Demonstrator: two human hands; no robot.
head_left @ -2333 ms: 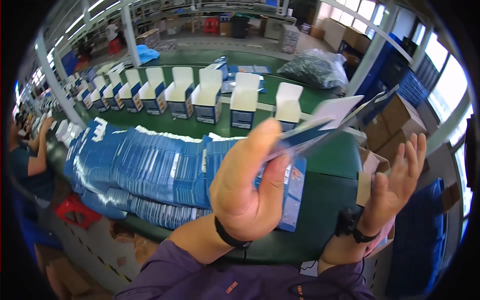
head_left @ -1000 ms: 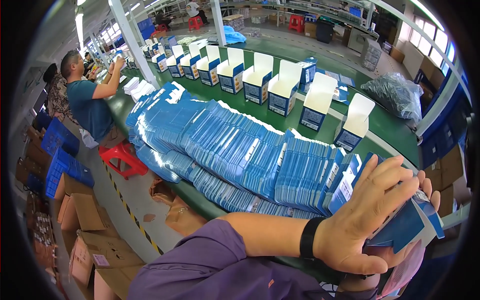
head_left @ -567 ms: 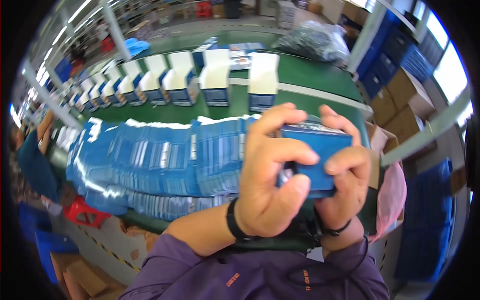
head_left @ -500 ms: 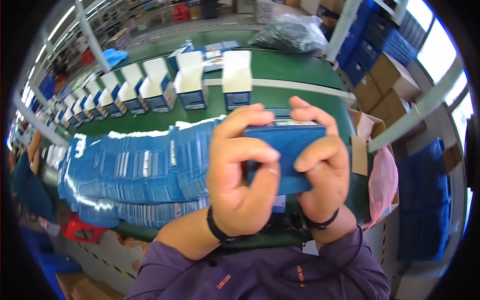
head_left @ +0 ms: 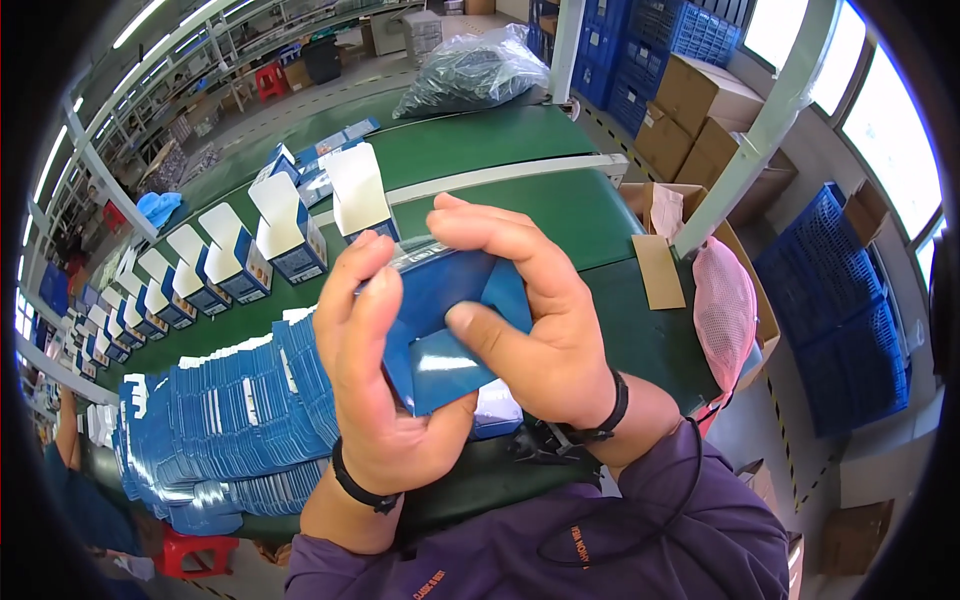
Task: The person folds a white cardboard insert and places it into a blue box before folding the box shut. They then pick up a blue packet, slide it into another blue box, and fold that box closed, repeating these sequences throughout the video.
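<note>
A small blue carton (head_left: 446, 368) is held up between my two hands above the green belt. Its flaps stand apart at the end facing me. My left hand (head_left: 365, 385) wraps the carton's left side, fingers curled over its upper edge. My right hand (head_left: 552, 345) grips the right side, with the thumb pressed at the flaps. Below my left hand lie long rows of flat blue cartons (head_left: 230, 400), packed on edge. Just beyond my hands stands an opened carton (head_left: 362, 195) with a raised white lid. Partly behind my right wrist lies a white-and-blue piece (head_left: 495, 408) I cannot make out.
A line of opened cartons (head_left: 232, 262) runs along the green belt (head_left: 560, 215) to the far left. A clear bag of dark items (head_left: 475, 75) sits at the back. At right are a pink mesh bag (head_left: 724, 305), cardboard boxes (head_left: 712, 90) and blue crates (head_left: 840, 310).
The carton has turned, so its spread flaps now face me. My right thumb has moved onto them. My left fingers have shifted along its side, and the whole view has swung right.
</note>
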